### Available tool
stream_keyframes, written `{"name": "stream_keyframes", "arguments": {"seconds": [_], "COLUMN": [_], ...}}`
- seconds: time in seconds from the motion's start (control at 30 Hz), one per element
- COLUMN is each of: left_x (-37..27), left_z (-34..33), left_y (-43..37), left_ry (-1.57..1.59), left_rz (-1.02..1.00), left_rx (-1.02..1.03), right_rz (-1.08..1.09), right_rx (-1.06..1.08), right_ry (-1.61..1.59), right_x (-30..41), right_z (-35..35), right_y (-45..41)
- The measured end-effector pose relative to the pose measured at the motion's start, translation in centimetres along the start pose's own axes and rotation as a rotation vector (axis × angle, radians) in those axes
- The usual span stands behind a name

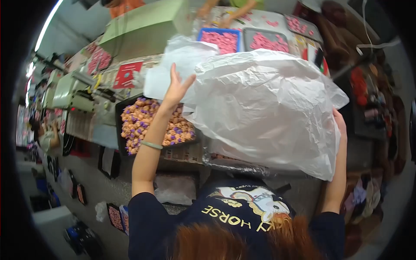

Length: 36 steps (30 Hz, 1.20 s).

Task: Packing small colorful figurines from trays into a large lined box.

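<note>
A large crumpled sheet or bag of thin white translucent plastic (266, 110) spreads out in front of me, over a tray (234, 159) lined with clear plastic. My left hand (178, 87) is raised beside the plastic's left edge, thumb and fingers apart, holding nothing. Behind it lie white sheets (162, 79). Under my left forearm, a black tray (121, 112) is full of small peach-coloured pieces with purple parts (143, 122). My right hand (340, 122) touches the plastic's right edge; its fingers are mostly hidden behind the plastic, so their grip does not show.
Across the table, a blue tray (239, 40) and grey trays (247, 35) hold pink pieces, near another person's hands (227, 21). A pale green machine housing (143, 32) stands at the back left. A plastic-covered container (175, 188) sits below the table edge.
</note>
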<state>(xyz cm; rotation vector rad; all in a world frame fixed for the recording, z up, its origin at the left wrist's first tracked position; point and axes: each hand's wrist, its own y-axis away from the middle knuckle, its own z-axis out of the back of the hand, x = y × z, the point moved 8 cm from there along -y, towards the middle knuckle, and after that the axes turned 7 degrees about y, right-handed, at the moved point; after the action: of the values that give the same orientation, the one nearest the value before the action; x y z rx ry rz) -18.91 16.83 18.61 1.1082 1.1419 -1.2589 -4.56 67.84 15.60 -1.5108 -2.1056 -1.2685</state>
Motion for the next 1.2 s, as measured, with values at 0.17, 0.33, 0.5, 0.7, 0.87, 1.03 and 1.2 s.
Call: {"name": "stream_keyframes", "arguments": {"seconds": [0.17,0.33,0.5,0.7,0.87,1.03,1.2], "left_x": [2.5,3.1,12.7,7.4,13.5,18.9,21.4], "left_z": [-9.3,-17.4,-16.6,-17.6,-20.8,-20.8,-20.1], "left_y": [5.5,15.3,16.0,13.1,6.8,1.8,-0.3], "left_ry": [-0.515,-0.809,-1.187,-0.849,-0.844,-1.068,-1.175], "left_rz": [-0.499,-0.904,-0.573,-0.481,-0.426,-0.018,0.169], "left_rx": [0.012,0.578,0.848,0.531,0.484,0.387,0.491], "right_rz": [0.356,0.183,0.415,0.988,0.719,0.396,0.404], "right_rx": [-0.356,-0.642,-0.886,-1.017,-0.746,-0.735,-0.732], "right_ry": [0.981,1.706,2.016,1.877,2.089,2.015,1.918], "right_x": [1.0,1.7,1.3,-0.3,-7.5,-10.2,-9.2], "right_z": [17.6,16.4,12.2,3.2,4.8,11.7,13.1], "right_y": [0.6,0.4,-0.4,4.2,-3.2,-9.2,-10.4]}}
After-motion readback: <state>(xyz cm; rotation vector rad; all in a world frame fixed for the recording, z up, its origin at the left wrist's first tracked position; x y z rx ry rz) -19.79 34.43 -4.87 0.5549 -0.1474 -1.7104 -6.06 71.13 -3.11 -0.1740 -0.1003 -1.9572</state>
